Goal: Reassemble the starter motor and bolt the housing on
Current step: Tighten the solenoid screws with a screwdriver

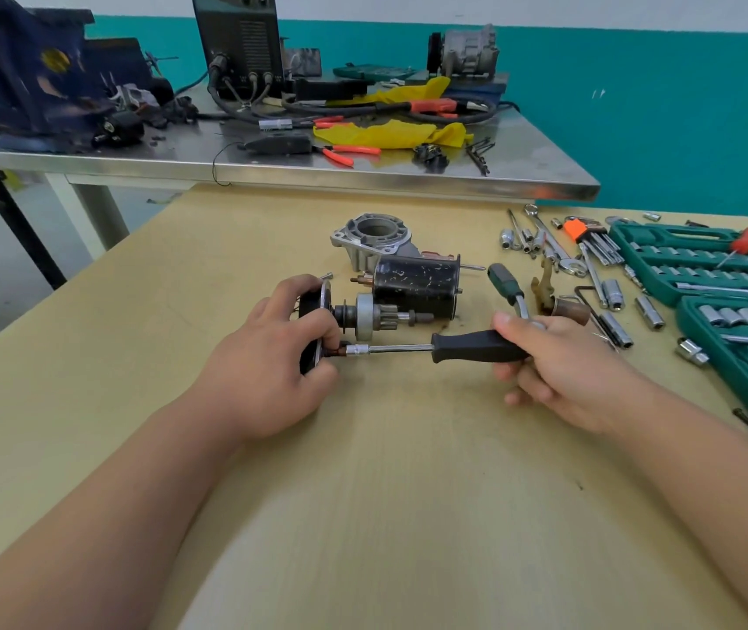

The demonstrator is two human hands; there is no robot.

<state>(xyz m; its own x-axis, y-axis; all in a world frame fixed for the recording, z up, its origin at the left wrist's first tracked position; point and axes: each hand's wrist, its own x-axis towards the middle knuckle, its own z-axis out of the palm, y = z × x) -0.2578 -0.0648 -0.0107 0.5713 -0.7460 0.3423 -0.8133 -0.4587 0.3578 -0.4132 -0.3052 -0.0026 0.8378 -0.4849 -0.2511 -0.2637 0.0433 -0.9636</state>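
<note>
Left hand (pixel 267 356), fingers curled round the rim of a black end plate (pixel 317 306), holds it on edge near the middle of the counter (pixel 363 516). Right hand (pixel 558 361) is wrapped round the black handle of a nut driver (pixel 476 346).

The driver lies level, with its long axis running left to right. Its socket tip (pixel 357 350) meets a coppery fastener at the plate's near lower edge, just beside the left fingertips. The work therefore lies to the left of the right hand, with the left hand directly on it. The coming move is judged to be a turn about the driver's own axis, so shaft and fastener need to stay in line while the left hand keeps the plate from turning.

From the plate's right face, a shaft with a collar and a small toothed pinion (pixel 367 316) sticks out to the right, parallel to the driver and just beyond it. A black cylindrical motor body (pixel 417 284), its paint chipped, lies on its side just beyond the pinion, its axis also running roughly left to right. Copper parts show at its far end.

The cast aluminium housing (pixel 374 241) stands just behind the body with its open bore facing up. It appears not yet bolted on, so the task is judged to be partway through.

A green-handled ratchet (pixel 506 281) lies near the right hand. Loose sockets, hex keys (pixel 590 238) and an open green socket case (pixel 699 266) lie to the right.
</note>
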